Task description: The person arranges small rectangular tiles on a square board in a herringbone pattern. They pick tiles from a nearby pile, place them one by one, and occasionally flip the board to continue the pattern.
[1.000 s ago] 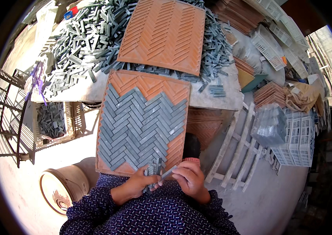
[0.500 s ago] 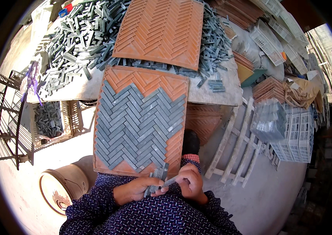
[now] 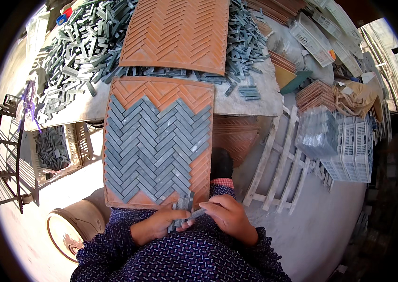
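My left hand (image 3: 157, 224) is closed around a small bunch of grey-green stone strip tiles (image 3: 180, 207), some standing upright out of the grip. Just beside it, my right hand (image 3: 231, 217) pinches the end of one slanted strip tile (image 3: 198, 214) whose other end meets the left fingers. Beyond my hands, an orange herringbone mould tray (image 3: 161, 84) rests sloping between my lap and the table. Grey strip tiles (image 3: 154, 145) fill most of its zigzag slots. Bare slots show along its far end, its right side and the near corners.
On the table (image 3: 255, 108) lie a large heap of loose strip tiles (image 3: 81, 51) and a second orange mould (image 3: 175, 35). A crate of tiles (image 3: 51, 148) and a beige bucket (image 3: 74, 225) stand at left. To the right are a wooden pallet (image 3: 278, 164) and white crates (image 3: 347, 150).
The view has shifted, so the table and mould appear further left. My right hand has turned slightly, its fingers lying flatter over the slanted strip. The left hand still grips its bunch.
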A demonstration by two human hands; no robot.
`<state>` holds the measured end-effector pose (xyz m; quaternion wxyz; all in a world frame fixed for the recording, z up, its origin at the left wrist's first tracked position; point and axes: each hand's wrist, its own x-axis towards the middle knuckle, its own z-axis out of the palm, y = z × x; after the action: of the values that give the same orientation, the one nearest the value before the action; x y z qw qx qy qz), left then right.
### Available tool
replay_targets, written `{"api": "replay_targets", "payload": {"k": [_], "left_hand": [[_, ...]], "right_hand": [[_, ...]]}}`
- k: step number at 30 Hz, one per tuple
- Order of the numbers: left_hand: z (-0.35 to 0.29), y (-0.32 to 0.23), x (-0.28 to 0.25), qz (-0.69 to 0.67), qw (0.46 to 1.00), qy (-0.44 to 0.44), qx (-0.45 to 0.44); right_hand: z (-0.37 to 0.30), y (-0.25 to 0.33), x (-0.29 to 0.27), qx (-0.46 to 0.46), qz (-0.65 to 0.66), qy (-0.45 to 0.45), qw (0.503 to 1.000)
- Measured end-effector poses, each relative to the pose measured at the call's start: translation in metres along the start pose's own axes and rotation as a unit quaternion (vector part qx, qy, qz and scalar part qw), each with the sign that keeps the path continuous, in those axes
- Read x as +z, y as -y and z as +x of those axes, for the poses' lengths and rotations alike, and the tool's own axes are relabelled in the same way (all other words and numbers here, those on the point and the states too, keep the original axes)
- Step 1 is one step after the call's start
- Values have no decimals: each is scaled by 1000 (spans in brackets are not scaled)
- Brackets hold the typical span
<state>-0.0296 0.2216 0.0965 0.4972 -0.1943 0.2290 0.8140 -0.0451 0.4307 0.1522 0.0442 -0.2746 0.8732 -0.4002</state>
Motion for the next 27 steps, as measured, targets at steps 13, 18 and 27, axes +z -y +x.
{"api": "replay_targets", "payload": {"k": [13,18,27], "left_hand": [[5,2,6,11,1000,-10,8],[1,4,2,6,1000,26,-6],[4,2,3,19,998,36,-50]], "right_hand": [[-2,-11,16,-45,-84,-120,988],[-30,-50,-10,201,-128,-255,937],[-36,-15,2,22,77,-26,996]]}}
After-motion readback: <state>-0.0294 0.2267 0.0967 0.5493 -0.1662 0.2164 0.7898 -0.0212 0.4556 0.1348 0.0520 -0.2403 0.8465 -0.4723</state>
